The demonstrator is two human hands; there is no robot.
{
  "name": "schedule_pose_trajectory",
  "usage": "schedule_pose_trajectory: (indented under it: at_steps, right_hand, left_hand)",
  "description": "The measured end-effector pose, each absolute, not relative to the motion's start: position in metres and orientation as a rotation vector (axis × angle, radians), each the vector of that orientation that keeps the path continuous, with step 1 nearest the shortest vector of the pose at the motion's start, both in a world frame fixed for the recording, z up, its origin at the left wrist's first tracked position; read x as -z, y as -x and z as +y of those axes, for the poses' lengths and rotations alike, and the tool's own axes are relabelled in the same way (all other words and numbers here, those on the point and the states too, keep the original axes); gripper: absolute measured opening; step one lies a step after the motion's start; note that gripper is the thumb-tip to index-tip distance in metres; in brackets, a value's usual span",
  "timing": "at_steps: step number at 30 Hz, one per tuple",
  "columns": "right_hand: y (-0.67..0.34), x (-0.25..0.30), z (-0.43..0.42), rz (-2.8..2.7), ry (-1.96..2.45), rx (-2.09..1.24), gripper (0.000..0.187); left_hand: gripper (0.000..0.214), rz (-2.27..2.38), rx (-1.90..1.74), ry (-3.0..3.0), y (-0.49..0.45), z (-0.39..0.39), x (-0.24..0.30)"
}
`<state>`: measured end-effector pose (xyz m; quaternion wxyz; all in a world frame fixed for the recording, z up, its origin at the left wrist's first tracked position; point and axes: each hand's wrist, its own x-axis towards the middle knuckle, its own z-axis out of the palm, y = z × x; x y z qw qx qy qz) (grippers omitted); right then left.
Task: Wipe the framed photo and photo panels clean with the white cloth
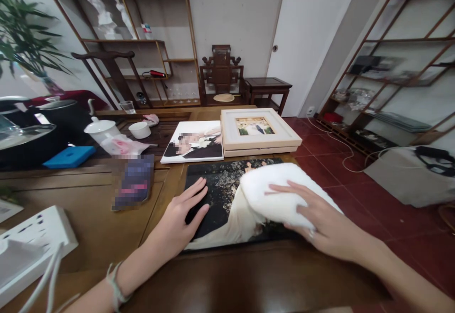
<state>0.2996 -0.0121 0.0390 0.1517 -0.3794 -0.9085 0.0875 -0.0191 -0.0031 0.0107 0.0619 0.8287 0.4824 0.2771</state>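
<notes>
A dark wedding photo panel point(216, 208) lies flat on the wooden table near its front edge. My left hand point(186, 213) rests on the panel's left side, fingers stretched out and holding nothing. On the panel's right part my right hand point(309, 213) grips a folded white cloth point(266, 185), its fingers pressed over the top. The cloth covers the panel's right side, so that part of the picture is hidden. Just behind the panel are a white-edged photo print point(194, 142) and, to its right, stacked light wooden frames point(261, 130) with a small picture inside.
A white power strip point(39, 246) with cables stands at the front left. Further back on the left are a blue box point(69, 156), a white teapot point(101, 130), a small white cup point(140, 130) and a dark pot point(64, 114). Past the table's right edge lies the red tiled floor point(373, 199).
</notes>
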Motion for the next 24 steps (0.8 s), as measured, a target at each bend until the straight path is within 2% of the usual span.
schedule_pose_trajectory:
  at_steps: [5,9,13,18,24]
  right_hand:
    - [-0.289,-0.031,0.043,-2.509,1.184,-0.167,0.029]
    - [-0.284,-0.03,0.056,-2.512,1.182,-0.121,0.03]
    - [-0.282,-0.035,0.035,-2.56,1.121,-0.105,0.026]
    - [-0.285,-0.038,-0.028,-2.686,1.006,-0.168,0.01]
    - [-0.291,-0.038,-0.058,-2.729,0.891,-0.235,0.009]
  left_hand:
    - [0.038,1.472,-0.833,-2.497,0.02,-0.002,-0.011]
    - [0.04,1.496,-0.829,-2.471,0.018,0.001,-0.011]
    - [0.041,1.499,-0.825,-2.445,0.017,0.003,-0.011]
    - [0.04,1.513,-0.828,-2.435,0.017,0.001,-0.012]
    - [0.038,1.498,-0.827,-2.44,0.017,0.001,-0.012]
